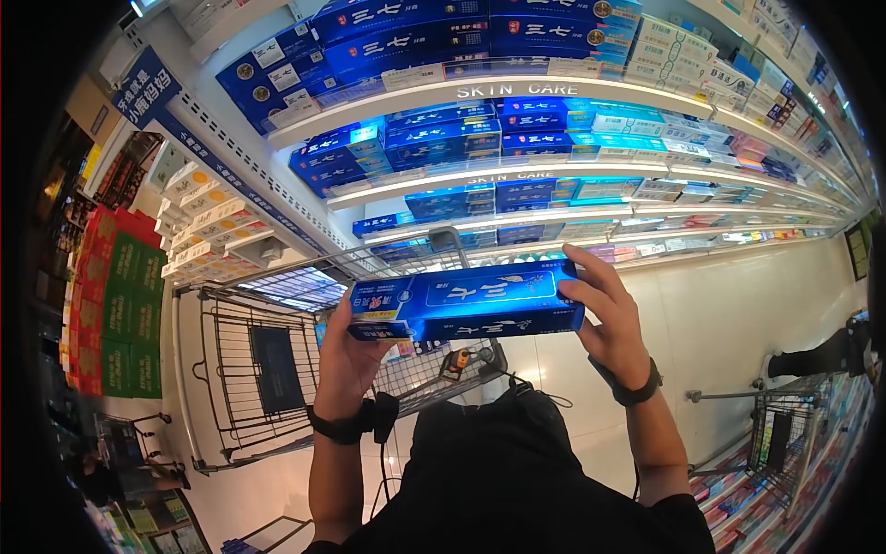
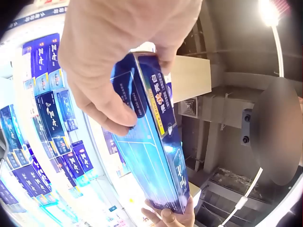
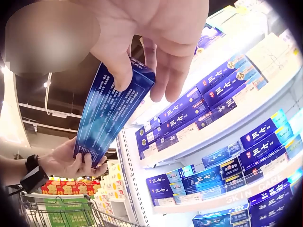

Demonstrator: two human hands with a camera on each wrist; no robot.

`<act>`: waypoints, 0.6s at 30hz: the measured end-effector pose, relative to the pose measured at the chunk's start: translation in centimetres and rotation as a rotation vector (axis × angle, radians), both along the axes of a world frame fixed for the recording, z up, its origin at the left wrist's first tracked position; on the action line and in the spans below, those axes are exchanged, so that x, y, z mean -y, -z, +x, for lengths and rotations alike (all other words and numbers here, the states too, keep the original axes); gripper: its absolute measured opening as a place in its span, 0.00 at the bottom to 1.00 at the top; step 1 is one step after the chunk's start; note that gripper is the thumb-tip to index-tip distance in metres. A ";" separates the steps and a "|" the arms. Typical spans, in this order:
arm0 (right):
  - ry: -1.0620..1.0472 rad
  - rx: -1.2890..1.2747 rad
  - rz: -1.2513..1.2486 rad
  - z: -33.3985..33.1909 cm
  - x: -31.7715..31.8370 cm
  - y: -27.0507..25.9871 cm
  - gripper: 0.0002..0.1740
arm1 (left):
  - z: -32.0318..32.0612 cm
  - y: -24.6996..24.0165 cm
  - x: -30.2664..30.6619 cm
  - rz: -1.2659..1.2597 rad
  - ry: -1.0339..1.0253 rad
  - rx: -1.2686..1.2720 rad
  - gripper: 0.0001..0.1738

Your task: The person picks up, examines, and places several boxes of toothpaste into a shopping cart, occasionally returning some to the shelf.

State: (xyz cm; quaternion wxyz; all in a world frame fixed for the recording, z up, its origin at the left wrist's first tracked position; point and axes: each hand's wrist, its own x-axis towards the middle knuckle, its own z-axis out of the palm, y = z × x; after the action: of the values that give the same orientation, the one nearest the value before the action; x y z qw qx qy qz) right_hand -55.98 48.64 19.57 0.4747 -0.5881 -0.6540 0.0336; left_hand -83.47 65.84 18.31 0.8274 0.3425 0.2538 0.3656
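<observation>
A long blue toothpaste box (image 1: 461, 288) with white lettering lies across the head view, held in front of the body between two hands. The left hand (image 1: 349, 369) grips its left end, near a small yellow strip on the print. At the opposite end the right hand (image 1: 614, 323) holds the box, fingers on the top face. In the left wrist view, the left fingers (image 2: 124, 113) curl over one side of the box (image 2: 150, 142). The right wrist view shows the right thumb (image 3: 124, 78) on the printed face and other fingers past the edge.
A wire shopping cart (image 1: 189, 388) stands below and left of the box. Lit shelves (image 1: 425, 90) with blue toothpaste boxes (image 1: 443, 138) run ahead. Red and green cartons (image 1: 129, 314) are stacked at the left. Another cart (image 1: 771, 434) and a person's dark-clothed leg (image 1: 812, 358) appear at right.
</observation>
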 end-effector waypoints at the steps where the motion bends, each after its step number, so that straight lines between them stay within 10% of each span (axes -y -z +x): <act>1: 0.026 -0.013 0.007 -0.5 0.1 0.1 0.34 | -0.4 0.0 -0.3 0.029 0.040 -0.002 0.29; 18: -0.092 -0.909 -0.323 -10.3 -0.3 0.5 0.47 | -5.0 -1.6 -2.1 0.219 -0.151 0.110 0.41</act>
State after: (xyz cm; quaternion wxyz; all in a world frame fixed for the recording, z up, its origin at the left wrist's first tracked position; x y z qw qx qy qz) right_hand -66.23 48.96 19.06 0.6130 -0.5505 -0.3920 0.4092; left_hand -88.47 67.95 19.93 0.7679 0.3901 0.1917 0.4705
